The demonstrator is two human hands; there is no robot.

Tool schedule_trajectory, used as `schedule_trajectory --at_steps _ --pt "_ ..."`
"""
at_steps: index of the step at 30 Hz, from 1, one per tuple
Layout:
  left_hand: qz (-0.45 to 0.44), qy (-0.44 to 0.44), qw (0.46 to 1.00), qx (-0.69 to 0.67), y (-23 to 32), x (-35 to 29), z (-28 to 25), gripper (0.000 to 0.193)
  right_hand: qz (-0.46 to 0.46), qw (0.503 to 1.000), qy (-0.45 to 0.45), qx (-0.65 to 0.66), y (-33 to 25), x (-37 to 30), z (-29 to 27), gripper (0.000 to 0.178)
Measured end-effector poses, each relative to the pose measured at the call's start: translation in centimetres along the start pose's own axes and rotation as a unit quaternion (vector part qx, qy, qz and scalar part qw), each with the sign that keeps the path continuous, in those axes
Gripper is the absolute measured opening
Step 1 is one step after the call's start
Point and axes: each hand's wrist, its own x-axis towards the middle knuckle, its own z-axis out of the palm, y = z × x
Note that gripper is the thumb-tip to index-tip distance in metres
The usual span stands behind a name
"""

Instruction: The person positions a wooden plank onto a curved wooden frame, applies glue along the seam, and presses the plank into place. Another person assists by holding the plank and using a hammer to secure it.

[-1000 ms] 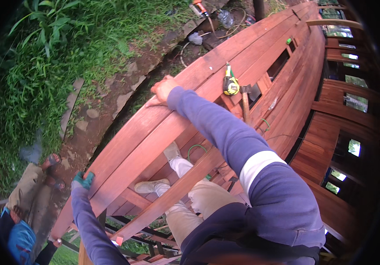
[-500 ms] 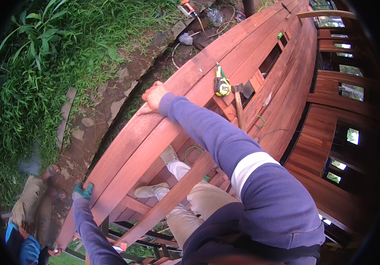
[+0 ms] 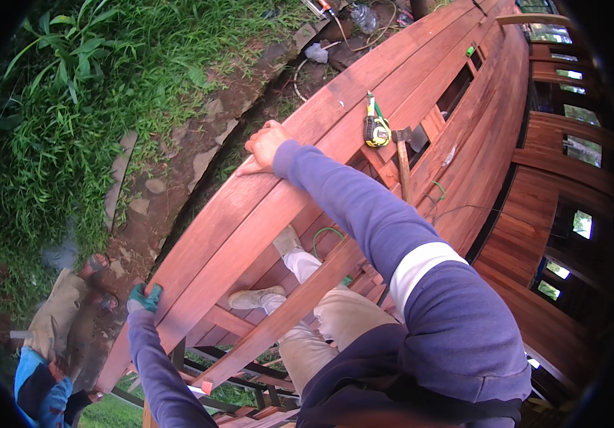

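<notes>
Long reddish-brown wooden planks (image 3: 207,242) run side by side in a curve from the lower left up to the upper right, with thin dark seams between them and open gaps on the inner side. A yellow and black tape measure (image 3: 377,133) lies on them beside one gap, its green end pointing toward the top of the view. Just beside it rests a hammer (image 3: 403,171), its wooden handle slanting down. Farther up sits a small bright green object (image 3: 470,51), too small to identify.
</notes>
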Motion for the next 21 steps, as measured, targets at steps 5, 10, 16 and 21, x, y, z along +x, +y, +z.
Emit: schedule_trajectory --at_steps 5,10,16,21 --pt "-0.052 -0.055 0.997 -0.025 -0.3 0.8 0.2 0.073 0.002 1.000 -0.001 0.002 0.0 0.1 -0.3 0.073" --pt "-0.046 -0.055 0.997 -0.018 0.3 0.7 -0.3 0.073 -0.001 1.000 0.013 0.012 0.1 0.2 -0.3 0.073" --pt "-0.045 -0.053 0.997 -0.012 0.4 0.5 -0.5 0.071 -0.003 1.000 0.010 0.011 0.3 0.4 -0.1 0.073" --pt "-0.052 -0.042 0.998 -0.008 -0.4 1.2 0.3 0.069 -0.006 1.000 0.010 0.021 0.5 0.6 -0.1 0.073"
